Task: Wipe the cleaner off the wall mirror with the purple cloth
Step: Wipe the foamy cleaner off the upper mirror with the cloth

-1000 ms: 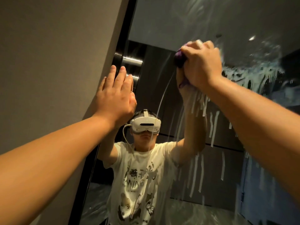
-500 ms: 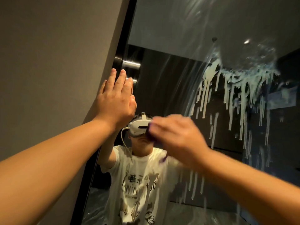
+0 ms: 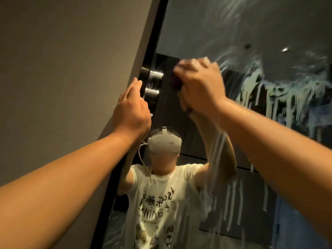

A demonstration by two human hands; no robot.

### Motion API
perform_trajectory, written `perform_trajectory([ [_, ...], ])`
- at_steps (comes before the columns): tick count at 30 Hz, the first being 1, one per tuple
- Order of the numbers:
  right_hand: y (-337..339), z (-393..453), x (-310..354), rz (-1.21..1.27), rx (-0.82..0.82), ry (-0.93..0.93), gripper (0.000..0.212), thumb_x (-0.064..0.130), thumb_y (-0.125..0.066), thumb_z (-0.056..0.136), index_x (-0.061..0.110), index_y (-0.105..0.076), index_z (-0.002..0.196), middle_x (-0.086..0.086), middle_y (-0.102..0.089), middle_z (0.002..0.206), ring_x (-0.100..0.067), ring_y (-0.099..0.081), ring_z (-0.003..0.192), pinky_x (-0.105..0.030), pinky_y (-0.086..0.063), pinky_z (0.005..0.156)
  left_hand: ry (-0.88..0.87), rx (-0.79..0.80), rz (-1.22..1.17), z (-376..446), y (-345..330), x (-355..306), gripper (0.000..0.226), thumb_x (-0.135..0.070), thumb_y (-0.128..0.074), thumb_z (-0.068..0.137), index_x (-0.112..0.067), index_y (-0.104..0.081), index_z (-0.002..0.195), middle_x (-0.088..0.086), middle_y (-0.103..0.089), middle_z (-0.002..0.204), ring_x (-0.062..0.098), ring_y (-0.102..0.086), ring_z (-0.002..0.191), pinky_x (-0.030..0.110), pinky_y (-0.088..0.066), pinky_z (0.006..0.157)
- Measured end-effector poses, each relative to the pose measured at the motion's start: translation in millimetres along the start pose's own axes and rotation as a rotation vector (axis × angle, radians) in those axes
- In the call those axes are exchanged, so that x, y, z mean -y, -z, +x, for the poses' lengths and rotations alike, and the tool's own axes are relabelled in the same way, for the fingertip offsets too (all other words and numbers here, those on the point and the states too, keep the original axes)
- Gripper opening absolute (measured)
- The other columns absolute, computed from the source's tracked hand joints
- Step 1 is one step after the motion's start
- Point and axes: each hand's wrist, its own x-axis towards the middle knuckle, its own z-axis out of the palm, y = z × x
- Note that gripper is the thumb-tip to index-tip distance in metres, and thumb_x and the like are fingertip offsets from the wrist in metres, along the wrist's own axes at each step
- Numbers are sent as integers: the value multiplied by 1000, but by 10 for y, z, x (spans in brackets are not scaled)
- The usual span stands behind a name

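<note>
The wall mirror [image 3: 206, 27] fills the right part of the view, with a black frame on its left edge. White cleaner [image 3: 269, 92] runs down the glass in streaks at the upper right and lower middle. My right hand [image 3: 199, 83] is pressed to the glass near the upper middle, closed on the purple cloth [image 3: 175, 81], of which only a small dark bunch shows at the fingers. My left hand [image 3: 132, 108] lies flat with fingers together against the mirror's left frame.
A plain beige wall [image 3: 62, 69] takes up the left side. The black mirror frame [image 3: 154, 42] slants between wall and glass. The mirror reflects a person in a white printed T-shirt wearing a headset [image 3: 164, 144].
My right hand with the cloth swept down to the middle of the glass and has come back up to the upper middle. My left hand stays on the frame.
</note>
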Motion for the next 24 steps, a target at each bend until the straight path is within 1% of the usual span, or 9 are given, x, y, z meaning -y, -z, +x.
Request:
perform_trajectory([
  [4,88,-1354,588,214,46,265,31,31,-60,94,27,-68,123,5,-64,132,-26,-62,114,-42,-50,86,-31,16,47,-3,-12,9,48,-16,-33,101,-5,-38,147,13,-31,158,26,-31,144,39,-28,118],
  [6,183,-1883,768,261,112,377,29,29,-51,101,30,-68,125,6,-63,135,-24,-62,117,-42,-50,91,-43,30,117,-15,-22,-17,51,-21,-32,99,-5,-38,147,15,-26,159,30,-30,144,40,-27,116],
  [8,270,-2135,846,323,161,403,31,29,-42,106,31,-68,123,7,-64,133,-23,-63,116,-41,-49,94,-31,52,199,-49,-43,-43,50,-23,-36,101,-7,-36,148,15,-20,161,33,-29,144,42,-27,115],
  [11,388,-2079,768,596,136,278,30,23,-42,105,17,-68,118,-6,-66,127,-26,-61,118,-44,-51,94,-21,99,295,-75,-69,-83,54,-27,-40,100,-12,-31,151,13,-12,164,35,-24,146,46,-26,115],
  [14,549,-1802,360,750,92,24,33,15,-56,90,5,-62,121,-16,-55,129,-27,-55,122,-43,-53,96,-36,126,349,-54,-83,-81,58,-31,-39,99,-12,-28,152,15,-8,164,36,-16,148,48,-20,118],
  [17,658,-1383,-288,746,11,-205,34,30,-59,84,20,-49,114,-10,-47,120,-20,-57,104,-25,-56,83,-71,115,390,-39,-92,-90,65,-34,-32,92,-9,-28,152,18,-8,163,33,-7,151,49,-8,122],
  [19,644,-1061,-721,723,-16,-332,24,38,-55,79,31,-49,100,-5,-52,110,-14,-58,87,-19,-49,74,-123,133,439,-39,-111,-152,67,-34,-29,90,-8,-28,152,16,-6,164,29,-1,151,51,-4,122],
  [22,560,-586,-1287,692,-28,-415,15,22,-58,80,27,-53,93,4,-56,89,-16,-53,78,-28,-47,68,-228,176,442,1,-225,-365,66,-35,-32,89,-8,-32,149,14,-8,164,27,-1,152,50,-2,122],
  [24,515,-259,-1551,658,-36,-453,23,15,-59,84,34,-47,88,7,-55,82,-15,-49,74,-21,-41,63,-279,185,431,87,-361,-529,66,-36,-33,89,-9,-32,150,13,-10,164,25,-1,152,47,0,122],
])
